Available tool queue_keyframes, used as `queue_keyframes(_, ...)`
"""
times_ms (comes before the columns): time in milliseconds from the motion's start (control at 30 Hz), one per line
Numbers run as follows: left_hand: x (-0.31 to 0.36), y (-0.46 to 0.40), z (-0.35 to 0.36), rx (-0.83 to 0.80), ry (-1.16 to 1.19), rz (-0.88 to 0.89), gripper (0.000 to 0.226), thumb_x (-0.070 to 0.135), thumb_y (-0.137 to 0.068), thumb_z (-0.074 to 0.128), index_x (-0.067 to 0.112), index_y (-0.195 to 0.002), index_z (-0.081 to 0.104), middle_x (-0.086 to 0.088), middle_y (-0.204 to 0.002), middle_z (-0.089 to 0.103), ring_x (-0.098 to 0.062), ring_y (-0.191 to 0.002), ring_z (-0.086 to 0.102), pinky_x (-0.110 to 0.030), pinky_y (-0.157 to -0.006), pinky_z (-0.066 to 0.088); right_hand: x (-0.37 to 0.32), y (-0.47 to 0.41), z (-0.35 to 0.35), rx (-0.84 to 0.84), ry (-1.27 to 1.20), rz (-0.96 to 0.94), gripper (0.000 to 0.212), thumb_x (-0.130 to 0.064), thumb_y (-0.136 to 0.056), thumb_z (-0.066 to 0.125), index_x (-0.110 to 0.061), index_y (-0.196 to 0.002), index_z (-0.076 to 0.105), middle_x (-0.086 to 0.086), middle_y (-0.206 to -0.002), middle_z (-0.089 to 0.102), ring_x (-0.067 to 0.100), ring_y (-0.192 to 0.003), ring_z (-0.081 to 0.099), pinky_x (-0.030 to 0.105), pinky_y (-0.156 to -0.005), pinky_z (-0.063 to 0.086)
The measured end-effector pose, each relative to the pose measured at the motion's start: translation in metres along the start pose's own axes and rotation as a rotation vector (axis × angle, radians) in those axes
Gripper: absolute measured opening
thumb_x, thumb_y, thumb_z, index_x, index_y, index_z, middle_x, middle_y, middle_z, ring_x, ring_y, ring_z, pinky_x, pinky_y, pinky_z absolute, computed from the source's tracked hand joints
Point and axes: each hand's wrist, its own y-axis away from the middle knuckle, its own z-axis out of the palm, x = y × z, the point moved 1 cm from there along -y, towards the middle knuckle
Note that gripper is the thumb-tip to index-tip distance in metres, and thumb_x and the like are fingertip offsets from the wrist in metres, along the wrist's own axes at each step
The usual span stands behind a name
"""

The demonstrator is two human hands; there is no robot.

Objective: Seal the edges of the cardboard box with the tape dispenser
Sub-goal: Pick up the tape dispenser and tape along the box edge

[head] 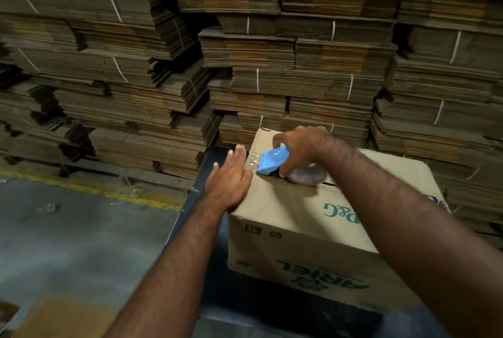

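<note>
While right hand (302,147) grips tape dispenser (270,161) — blue nose points left along cardboard box (304,218).

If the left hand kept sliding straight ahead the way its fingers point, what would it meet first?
Probably the clear tape end at the blue tape dispenser, just past the left hand fingertips on the cardboard box; depth is uncertain.

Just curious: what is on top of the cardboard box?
On the cardboard box sits a blue tape dispenser, gripped by the right hand; the left hand rests flat at its edge. The box's inside is hidden.

Head view, forward-down (close) over cardboard box (313,218)
</note>
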Motion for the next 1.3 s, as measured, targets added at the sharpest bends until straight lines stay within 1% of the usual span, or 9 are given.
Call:
queue_keyframes(100, 0.005, -0.003, 0.001, -0.003, -0.044, 0.137, 0.071, 0.020, -0.101, 0.038, 0.021, -0.160, -0.001, 0.007, -0.166, -0.004, -0.009, -0.150, -0.001, -0.041, -0.125, 0.004, -0.001, -0.001, -0.002, 0.014, 0.031, -0.027, 0.077, -0.062, -0.065, 0.074, -0.046, -0.135, 0.047, -0.006, -0.127, 0.057, 0.019, -0.112, 0.054, 0.040, -0.078, 0.045)
queue_keyframes(233, 0.014, 0.000, 0.009, -0.058, -0.050, 0.022, 0.069, 0.035, -0.099, 0.036, 0.028, -0.159, 0.004, -0.001, -0.167, 0.019, -0.033, -0.151, 0.021, -0.057, -0.120, 0.021, 0.011, 0.000, 0.002, 0.020, 0.038, -0.070, 0.080, -0.067, -0.065, 0.072, -0.048, -0.138, 0.045, -0.006, -0.132, 0.056, 0.018, -0.116, 0.053, 0.042, -0.084, 0.049)
queue_keyframes(367, 0.017, 0.003, 0.011, 0.079, -0.351, 0.089, 0.063, 0.042, -0.101, 0.025, 0.025, -0.159, 0.009, 0.002, -0.165, 0.024, -0.011, -0.147, 0.031, -0.053, -0.123, -0.005, 0.045, 0.016, 0.004, 0.061, -0.011, -0.146, 0.074, -0.066, -0.068, 0.072, -0.044, -0.136, 0.050, -0.007, -0.120, 0.061, 0.016, -0.102, 0.050, 0.040, -0.078, 0.048)
queue_keyframes(500, 0.022, 0.004, 0.018, 0.057, -0.430, 0.052, 0.067, 0.057, -0.098, 0.018, 0.031, -0.158, 0.007, 0.010, -0.164, 0.027, -0.015, -0.149, 0.029, -0.059, -0.120, -0.010, 0.082, 0.034, 0.020, 0.014, -0.017, -0.114, 0.080, -0.074, -0.061, 0.070, -0.046, -0.134, 0.052, -0.005, -0.119, 0.063, 0.019, -0.098, 0.052, 0.040, -0.083, 0.051)
queue_keyframes(600, 0.029, 0.006, 0.023, 0.039, -0.546, 0.057, 0.068, 0.060, -0.097, 0.009, 0.032, -0.159, 0.005, 0.015, -0.167, 0.010, -0.017, -0.154, 0.014, -0.062, -0.119, -0.009, 0.075, 0.034, 0.026, -0.016, 0.014, -0.094, 0.081, -0.071, -0.061, 0.071, -0.046, -0.135, 0.052, -0.005, -0.124, 0.060, 0.020, -0.111, 0.057, 0.037, -0.077, 0.044)
queue_keyframes(733, 0.041, 0.006, 0.030, 0.077, -0.600, 0.115, 0.071, 0.051, -0.095, 0.008, 0.021, -0.160, 0.010, 0.005, -0.168, 0.007, -0.015, -0.155, 0.000, -0.053, -0.123, -0.006, 0.062, 0.034, 0.024, 0.031, 0.107, -0.110, 0.077, -0.067, -0.068, 0.069, -0.044, -0.138, 0.048, -0.002, -0.130, 0.057, 0.020, -0.116, 0.056, 0.041, -0.079, 0.045)
queue_keyframes(933, 0.049, -0.005, 0.044, 0.040, -0.472, 0.174, 0.070, 0.048, -0.097, 0.013, 0.017, -0.160, 0.009, 0.002, -0.169, 0.006, -0.011, -0.154, 0.005, -0.040, -0.125, 0.002, 0.066, 0.037, 0.027, 0.047, 0.130, -0.128, 0.074, -0.067, -0.071, 0.067, -0.045, -0.139, 0.047, -0.002, -0.128, 0.059, 0.020, -0.114, 0.056, 0.039, -0.078, 0.044)
queue_keyframes(1167, 0.047, -0.003, 0.041, 0.024, -0.517, 0.176, 0.070, 0.049, -0.095, 0.008, 0.023, -0.160, 0.005, 0.007, -0.168, 0.004, -0.005, -0.153, 0.004, -0.046, -0.125, -0.003, 0.104, 0.054, 0.038, 0.062, 0.020, -0.145, 0.083, -0.078, -0.068, 0.063, -0.046, -0.142, 0.043, -0.003, -0.120, 0.062, 0.023, -0.108, 0.057, 0.037, -0.074, 0.049)
queue_keyframes(1300, 0.046, 0.000, 0.041, 0.015, -0.516, 0.183, 0.069, 0.049, -0.096, 0.007, 0.022, -0.160, 0.002, 0.007, -0.168, 0.000, -0.005, -0.153, 0.001, -0.048, -0.124, -0.004, 0.122, 0.069, 0.045, 0.007, 0.026, -0.095, 0.082, -0.078, -0.069, 0.063, -0.046, -0.142, 0.042, -0.002, -0.126, 0.061, 0.023, -0.112, 0.056, 0.041, -0.083, 0.053)
